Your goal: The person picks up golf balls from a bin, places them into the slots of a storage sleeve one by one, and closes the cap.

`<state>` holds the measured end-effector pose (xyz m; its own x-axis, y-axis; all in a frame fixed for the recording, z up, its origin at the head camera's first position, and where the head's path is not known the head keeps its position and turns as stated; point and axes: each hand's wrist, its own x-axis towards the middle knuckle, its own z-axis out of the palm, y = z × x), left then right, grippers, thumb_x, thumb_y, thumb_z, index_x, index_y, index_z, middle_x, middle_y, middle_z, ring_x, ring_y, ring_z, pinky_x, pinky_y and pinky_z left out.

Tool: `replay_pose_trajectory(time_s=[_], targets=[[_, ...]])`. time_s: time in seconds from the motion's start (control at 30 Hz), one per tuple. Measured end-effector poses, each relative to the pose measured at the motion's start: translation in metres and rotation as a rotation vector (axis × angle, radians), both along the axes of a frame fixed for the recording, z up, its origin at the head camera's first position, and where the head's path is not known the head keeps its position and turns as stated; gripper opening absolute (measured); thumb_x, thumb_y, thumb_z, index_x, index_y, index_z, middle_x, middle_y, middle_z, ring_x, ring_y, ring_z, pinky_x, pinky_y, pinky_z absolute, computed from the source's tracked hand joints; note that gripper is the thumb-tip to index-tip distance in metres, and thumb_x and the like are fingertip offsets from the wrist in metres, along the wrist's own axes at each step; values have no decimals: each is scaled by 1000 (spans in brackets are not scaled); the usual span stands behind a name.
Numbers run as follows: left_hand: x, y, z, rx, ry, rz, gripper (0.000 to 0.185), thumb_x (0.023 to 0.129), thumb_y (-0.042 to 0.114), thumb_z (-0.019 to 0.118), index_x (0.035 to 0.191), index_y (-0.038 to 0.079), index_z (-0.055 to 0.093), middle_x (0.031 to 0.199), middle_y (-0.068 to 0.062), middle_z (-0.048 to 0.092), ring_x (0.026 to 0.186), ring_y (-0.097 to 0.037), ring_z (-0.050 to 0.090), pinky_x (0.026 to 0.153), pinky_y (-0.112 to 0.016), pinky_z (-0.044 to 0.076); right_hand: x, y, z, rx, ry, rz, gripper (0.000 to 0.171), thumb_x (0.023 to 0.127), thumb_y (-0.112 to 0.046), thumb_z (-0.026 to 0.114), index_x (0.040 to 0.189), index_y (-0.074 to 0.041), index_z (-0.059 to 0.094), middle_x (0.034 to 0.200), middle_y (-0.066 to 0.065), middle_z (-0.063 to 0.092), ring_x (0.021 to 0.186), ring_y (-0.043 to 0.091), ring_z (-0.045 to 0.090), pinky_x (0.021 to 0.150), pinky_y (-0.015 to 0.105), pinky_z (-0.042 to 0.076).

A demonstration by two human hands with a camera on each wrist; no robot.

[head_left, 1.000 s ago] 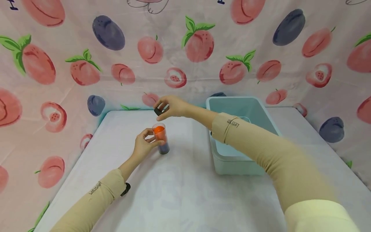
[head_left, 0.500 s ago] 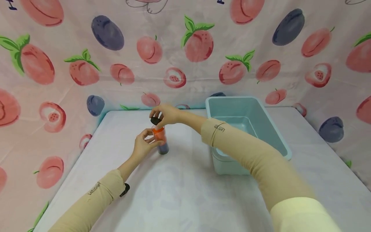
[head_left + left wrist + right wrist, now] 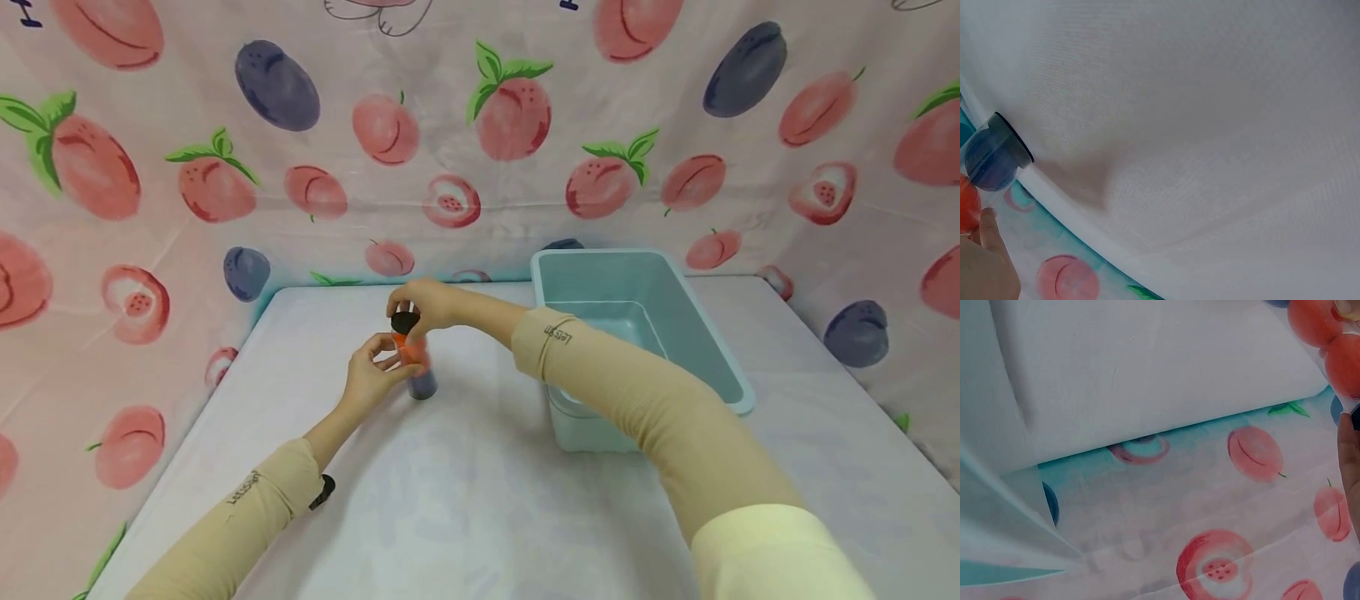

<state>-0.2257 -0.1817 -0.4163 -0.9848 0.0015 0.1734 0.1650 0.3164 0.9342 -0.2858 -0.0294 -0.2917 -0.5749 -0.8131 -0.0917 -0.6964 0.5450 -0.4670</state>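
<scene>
Upright on the white table stands a clear tube (image 3: 423, 387) with balls inside. My left hand (image 3: 372, 371) grips its side, thumb in front and fingers behind. Over the tube's mouth, my right hand (image 3: 435, 304) pinches a black lid (image 3: 405, 323), which appears to touch the rim. The left wrist view has a dark blue ball (image 3: 990, 161) near the tube's base, with an orange ball (image 3: 967, 203) above it. Two orange balls (image 3: 1344, 365) show in the right wrist view, near the right-hand fingers (image 3: 1350, 469). The lid's seating is partly hidden by those fingers.
A light blue-green plastic bin (image 3: 744, 398) stands on the table (image 3: 480, 508) to the right, partly under my right forearm. A fruit-print cloth (image 3: 517, 208) hangs behind and along the sides of the table.
My right hand has come down and slightly left with the black lid, from above the tube to its mouth. The left hand holds the tube in the same spot.
</scene>
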Motion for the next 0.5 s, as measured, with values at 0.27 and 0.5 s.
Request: replay_pose_trajectory(time_s=[0.27,0.5], targets=[[0,-1,0,2,6,6,48,72,1,79,114,-3,56,103,-8,50,97,-22,62,93,-34,53,3,-6,3,125,106,48,42,77,-9,77,117,-4,61,111,11,64,103,21,58,90,27,52],[0,0,0,20,22,2,47,71,-1,79,112,-3,56,101,-6,50,98,-22,62,91,-28,54,5,-14,4,226,198,72,41,75,-9,78,112,-5,62,110,6,64,99,18,57,86,27,52]])
